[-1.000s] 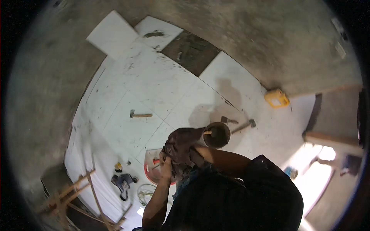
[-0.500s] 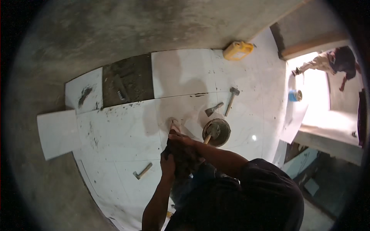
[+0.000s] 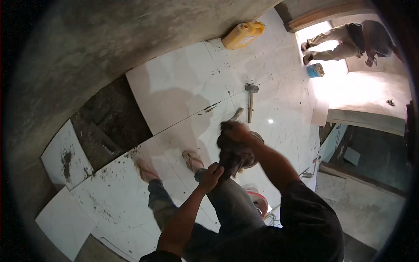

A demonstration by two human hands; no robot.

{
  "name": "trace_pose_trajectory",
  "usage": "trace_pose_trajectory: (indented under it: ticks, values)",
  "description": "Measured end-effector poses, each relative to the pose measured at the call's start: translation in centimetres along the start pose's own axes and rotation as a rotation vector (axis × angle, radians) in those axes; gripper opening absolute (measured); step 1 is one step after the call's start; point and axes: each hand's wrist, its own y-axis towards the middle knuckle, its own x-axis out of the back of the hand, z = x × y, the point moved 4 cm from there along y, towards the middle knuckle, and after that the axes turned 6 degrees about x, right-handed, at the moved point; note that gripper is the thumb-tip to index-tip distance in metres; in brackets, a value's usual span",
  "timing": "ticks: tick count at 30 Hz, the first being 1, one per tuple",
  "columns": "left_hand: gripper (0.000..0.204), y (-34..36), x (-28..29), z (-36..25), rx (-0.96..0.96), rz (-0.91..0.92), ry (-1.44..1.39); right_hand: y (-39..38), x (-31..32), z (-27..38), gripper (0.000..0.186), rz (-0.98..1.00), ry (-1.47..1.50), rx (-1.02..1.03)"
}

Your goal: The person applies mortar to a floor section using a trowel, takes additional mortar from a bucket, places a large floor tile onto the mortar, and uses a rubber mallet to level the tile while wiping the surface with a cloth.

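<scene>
A dark, dirty cloth [image 3: 235,157] stretches between my two hands above the white tiles. My left hand [image 3: 212,178] grips its lower left end, close to my knee. Its upper end is bunched in my right hand [image 3: 237,132], which is slightly smeared by motion. Behind the cloth stands a bucket [image 3: 258,139], mostly hidden, so its contents do not show. Beyond my right hand lies a hammer [image 3: 251,102] with a wooden handle. Next to it the handle of a scraper or trowel [image 3: 238,114] shows; its blade is covered.
A bare, dark mortar patch [image 3: 126,109] with a long tool [image 3: 104,139] in it breaks the tiling at left. A loose white tile [image 3: 65,222] lies lower left. A yellow jug [image 3: 242,36] stands by the wall. A person [image 3: 349,41] and a blue pail [image 3: 315,70] are at the doorway.
My view has turned and shifted. My hands have moved apart: the right one has gone up and right with the cloth, now in front of the bucket. The person in the doorway shows more fully.
</scene>
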Motion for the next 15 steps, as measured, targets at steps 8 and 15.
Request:
trace_pose_trajectory:
  ticks: [8,15]
  values:
    - [0.031,14.4,17.3,17.3,0.195,-0.338,0.012,24.0,6.2,-19.2,0.040,0.184,-0.292,-0.050]
    - [0.038,25.4,28.3,22.9,0.024,-0.645,-0.015,33.0,0.2,-28.1,0.060,-0.281,-0.634,-0.250]
